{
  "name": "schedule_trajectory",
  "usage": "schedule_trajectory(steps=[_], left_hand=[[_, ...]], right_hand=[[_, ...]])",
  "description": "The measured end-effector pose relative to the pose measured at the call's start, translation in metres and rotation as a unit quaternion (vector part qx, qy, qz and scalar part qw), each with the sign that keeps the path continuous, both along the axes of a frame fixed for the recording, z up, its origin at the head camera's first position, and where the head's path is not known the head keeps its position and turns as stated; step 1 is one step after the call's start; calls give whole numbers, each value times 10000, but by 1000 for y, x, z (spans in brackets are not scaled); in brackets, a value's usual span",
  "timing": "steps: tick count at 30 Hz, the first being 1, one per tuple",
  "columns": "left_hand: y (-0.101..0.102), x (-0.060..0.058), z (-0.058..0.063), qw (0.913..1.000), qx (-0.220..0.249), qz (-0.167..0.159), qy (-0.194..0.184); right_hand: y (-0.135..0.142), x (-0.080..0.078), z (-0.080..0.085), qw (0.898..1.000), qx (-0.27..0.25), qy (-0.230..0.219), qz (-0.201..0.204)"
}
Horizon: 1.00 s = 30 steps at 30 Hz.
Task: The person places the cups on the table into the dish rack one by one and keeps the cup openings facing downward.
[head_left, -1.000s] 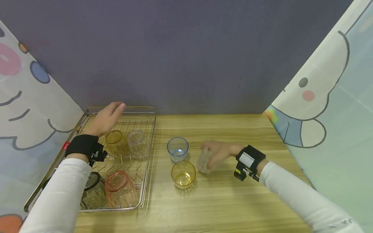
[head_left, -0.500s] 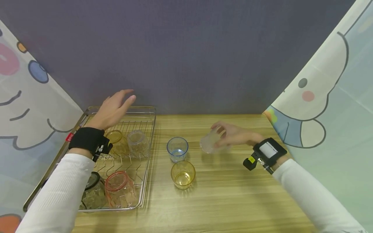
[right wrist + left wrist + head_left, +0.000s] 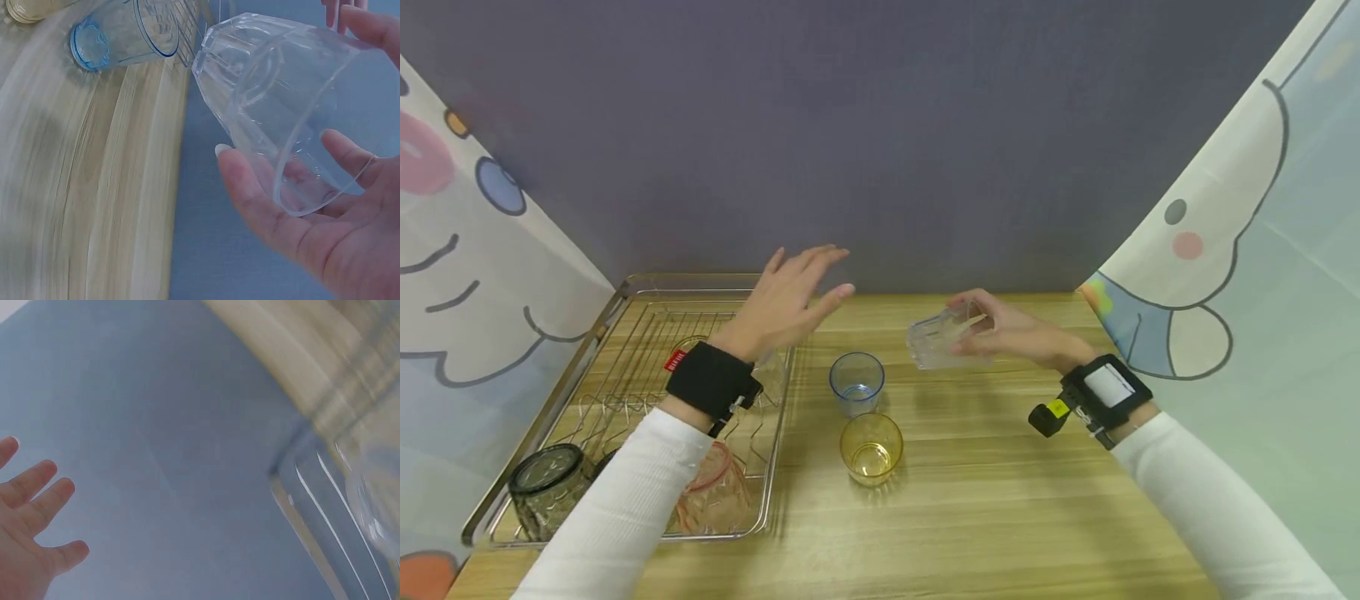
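My right hand (image 3: 1011, 333) grips a clear glass (image 3: 936, 340) above the table, its fingers and thumb curled round the sides. In the right wrist view the clear glass (image 3: 281, 106) lies tilted on its side, mouth toward the palm. My left hand (image 3: 782, 300) hovers over the right back part of the wire rack with fingers spread, holding nothing; the left wrist view also has the spread fingers (image 3: 47, 500). Between the hands, a blue glass (image 3: 857, 383) stands upright on the table, with a yellow glass (image 3: 872, 450) upright just in front of it.
A metal wire drying rack (image 3: 771, 467) fills the left side. On it stand upside-down glasses, among them a dark one (image 3: 550, 487) and a pink one (image 3: 715, 492); my left arm partly hides others. A grey panel (image 3: 880, 150) rises behind the wooden table (image 3: 970, 517).
My right hand has lifted the clear glass off the table, moving it back and tilting it. My left hand has moved right from the rack's back left, its fingers spreading.
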<state>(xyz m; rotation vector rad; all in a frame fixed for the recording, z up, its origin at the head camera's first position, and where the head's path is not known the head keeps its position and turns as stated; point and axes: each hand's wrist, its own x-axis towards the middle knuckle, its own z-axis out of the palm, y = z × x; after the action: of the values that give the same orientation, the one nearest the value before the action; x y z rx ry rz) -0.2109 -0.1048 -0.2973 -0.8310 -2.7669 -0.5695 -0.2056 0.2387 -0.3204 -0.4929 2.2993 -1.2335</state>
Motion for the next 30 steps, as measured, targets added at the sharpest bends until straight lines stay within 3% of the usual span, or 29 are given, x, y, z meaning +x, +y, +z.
schedule_trajectory(steps=[12, 19, 24, 28, 30], left_hand=[[48, 10, -16, 9971, -469, -583, 133], [81, 18, -30, 9922, -746, -979, 199], [95, 21, -51, 9901, -585, -1140, 582], [98, 23, -65, 9895, -263, -1092, 905], [99, 25, -70, 9909, 63, -1069, 813]], right_hand=[[-9, 3, -3, 9995, -310, -78, -72], [-19, 10, -11, 9948, -968, -325, 47], [-26, 14, -22, 9846, -1684, -364, 301], [-28, 18, -28, 9836, -1751, -292, 320], [-29, 19, -30, 9841, -1728, -271, 294]])
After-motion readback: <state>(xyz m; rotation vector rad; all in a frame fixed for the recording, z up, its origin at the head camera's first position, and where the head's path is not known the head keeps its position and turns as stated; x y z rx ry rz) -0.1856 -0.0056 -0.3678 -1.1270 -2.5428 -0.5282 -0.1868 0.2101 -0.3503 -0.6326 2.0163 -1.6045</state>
